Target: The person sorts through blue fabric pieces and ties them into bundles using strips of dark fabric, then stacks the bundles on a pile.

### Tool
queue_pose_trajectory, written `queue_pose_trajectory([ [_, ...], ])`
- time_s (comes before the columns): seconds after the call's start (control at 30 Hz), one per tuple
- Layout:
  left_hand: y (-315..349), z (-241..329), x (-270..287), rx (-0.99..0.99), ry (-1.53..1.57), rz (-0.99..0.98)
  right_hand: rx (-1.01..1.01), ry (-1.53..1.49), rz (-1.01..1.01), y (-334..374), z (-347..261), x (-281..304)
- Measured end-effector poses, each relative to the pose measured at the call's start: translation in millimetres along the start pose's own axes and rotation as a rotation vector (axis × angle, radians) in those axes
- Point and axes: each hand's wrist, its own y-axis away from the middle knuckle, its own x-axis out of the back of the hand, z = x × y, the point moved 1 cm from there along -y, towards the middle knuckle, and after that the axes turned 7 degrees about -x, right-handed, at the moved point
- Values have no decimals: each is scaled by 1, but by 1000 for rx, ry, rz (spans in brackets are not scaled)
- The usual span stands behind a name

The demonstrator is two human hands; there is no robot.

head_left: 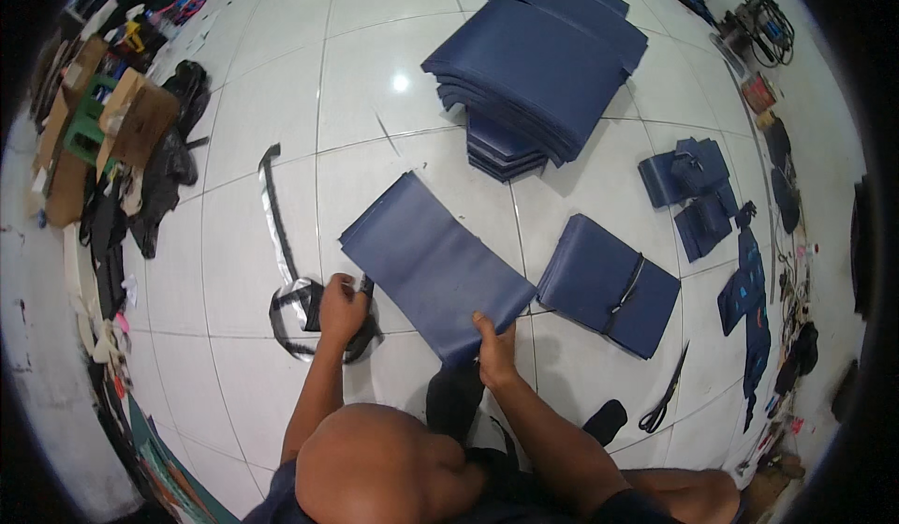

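Observation:
My right hand (496,351) grips the near corner of a stack of dark blue, leather-like sheets (435,262), thumb on top and fingers beneath. The stack lies slanted in front of me. Left of it, my left hand (344,310) is closed, its fingers curled over a loosely coiled black strip (298,346) with a silvery side. One tail of this strip (276,215) stretches away across the floor. Just to the right of the sheets rests a thicker blue bundle (609,285), tied round with a black cord.
A tall pile of large blue pieces (543,56) stands at the far side. Smaller tied blue bundles (688,177) lie to the right, with black-handled scissors (665,393) nearer me. Cardboard boxes (140,117) and black bags line the left wall. White tiles (253,412) cover the floor.

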Motion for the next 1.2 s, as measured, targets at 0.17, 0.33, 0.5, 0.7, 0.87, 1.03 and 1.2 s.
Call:
queue_pose_trajectory([
  [0.17,-87,-30,29,-79,318,206,-23,151,40,0,12,-2],
  [0.33,-100,23,38,194,231,-379,-97,125,124,1,-2,7],
  [0.5,-114,5,33,39,500,-198,-6,152,-17,4,1,0],
  [0.7,-143,82,23,-103,126,-628,106,193,107,2,8,-5],
  [0.87,-144,66,0,-145,190,-507,176,216,86,-3,18,-4],
  [1.03,-149,53,-5,-147,189,-523,112,100,71,3,4,-10],
  [1.2,-137,71,5,-121,202,-502,2,256,273,8,-6,-27],
])
